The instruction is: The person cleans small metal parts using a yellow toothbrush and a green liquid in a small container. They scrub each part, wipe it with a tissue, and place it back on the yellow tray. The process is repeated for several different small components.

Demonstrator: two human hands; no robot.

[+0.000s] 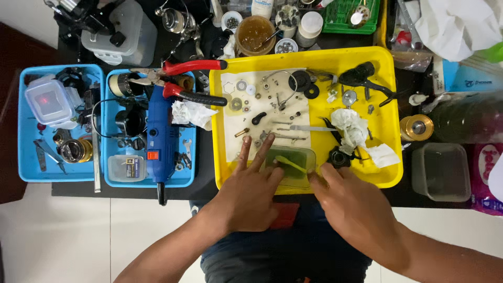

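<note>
A yellow tray (387, 94) holds a small clear container of green liquid (293, 162) at its near edge, with a yellow-green brush lying in it. My left hand (249, 191) rests on the tray's near edge, fingers spread, its fingertips on the white paper (230, 141) and against the container's left side. My right hand (351, 207) is at the container's right side, fingers curled toward the brush handle; whether it grips anything cannot be told. Small screws, washers and black parts lie on the paper.
Two blue trays (26, 173) with tools, a blue rotary tool (160, 136) and red-handled pliers (191, 65) sit left. Crumpled tissue (351, 126), a black handle (359, 73), a gold spool (416, 127), a clear box (440, 170) and jars lie around.
</note>
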